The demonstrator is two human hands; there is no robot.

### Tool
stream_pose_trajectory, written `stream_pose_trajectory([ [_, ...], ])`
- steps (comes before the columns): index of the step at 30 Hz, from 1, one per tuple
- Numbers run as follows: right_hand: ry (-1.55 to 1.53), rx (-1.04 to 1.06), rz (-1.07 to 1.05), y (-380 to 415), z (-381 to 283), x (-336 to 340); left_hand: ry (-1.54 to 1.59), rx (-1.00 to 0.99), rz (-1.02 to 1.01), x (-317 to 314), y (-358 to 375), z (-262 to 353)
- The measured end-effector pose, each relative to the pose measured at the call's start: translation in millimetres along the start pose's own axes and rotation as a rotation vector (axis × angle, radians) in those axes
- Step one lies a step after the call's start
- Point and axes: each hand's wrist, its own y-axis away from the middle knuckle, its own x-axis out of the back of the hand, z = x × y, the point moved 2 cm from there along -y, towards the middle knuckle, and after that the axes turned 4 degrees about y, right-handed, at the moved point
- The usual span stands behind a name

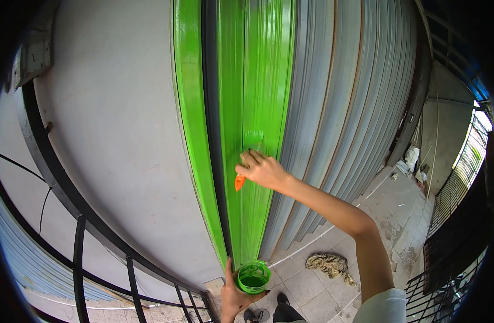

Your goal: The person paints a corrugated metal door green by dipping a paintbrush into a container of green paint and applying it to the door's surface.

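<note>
My right hand (262, 169) is closed around the orange handle of a paintbrush (239, 183). The bristle end points up and rests on a green-painted metal panel (258, 81), where wet strokes show. Low in the view, my left hand (233, 296) is wrapped round a small tub of green paint (254, 276), its rim and inner wall smeared with green. The tub is held upright close to the foot of the panel. A green strip (190, 107) runs along the left, parted from the panel by a dark groove.
Unpainted grey corrugated shutter (349, 97) continues to the right. A pale wall (112, 134) stands on the left, with a black metal railing (80, 253) before it. A crumpled patterned cloth (329, 264) lies on the tiled floor (306, 293). Debris (411, 159) sits at the far right.
</note>
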Motion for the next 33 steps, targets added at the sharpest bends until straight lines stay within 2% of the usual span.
stream_pose_trajectory([
  [4,-0.265,-0.023,-0.248,57,-57,-19,-0.012,0.012,0.008,2,1,-1],
  [7,-0.474,-0.073,-0.515,82,-83,-25,-0.014,0.002,0.023,5,4,-3],
  [10,-0.335,-0.066,-0.233,56,-50,-25,-0.021,-0.007,0.045,7,2,0],
  [13,-0.343,-0.298,-0.183,-17,32,17,-0.019,0.006,0.047,6,6,2],
  [14,-0.299,-0.308,-0.119,-41,54,35,-0.018,0.002,0.050,6,5,2],
  [16,-0.204,-0.202,0.173,-84,93,67,-0.007,0.017,0.030,6,3,0],
  [18,-0.032,-0.127,0.264,-125,131,98,-0.007,0.035,0.013,3,4,-4],
  [21,0.059,-0.135,0.212,-158,164,112,-0.020,0.022,0.014,1,0,4],
  [24,0.051,-0.117,-0.018,-138,133,86,-0.016,-0.029,0.022,2,-1,16],
  [26,0.097,-0.079,0.041,-106,112,50,-0.012,-0.039,0.021,2,1,15],
  [30,-0.039,-0.127,-0.142,-60,54,39,-0.014,-0.017,0.015,2,4,13],
  [32,0.002,-0.029,0.037,-26,24,16,-0.015,-0.013,0.006,2,4,16],
  [33,-0.033,-0.043,0.000,-11,12,10,-0.016,-0.018,0.010,2,3,14],
])
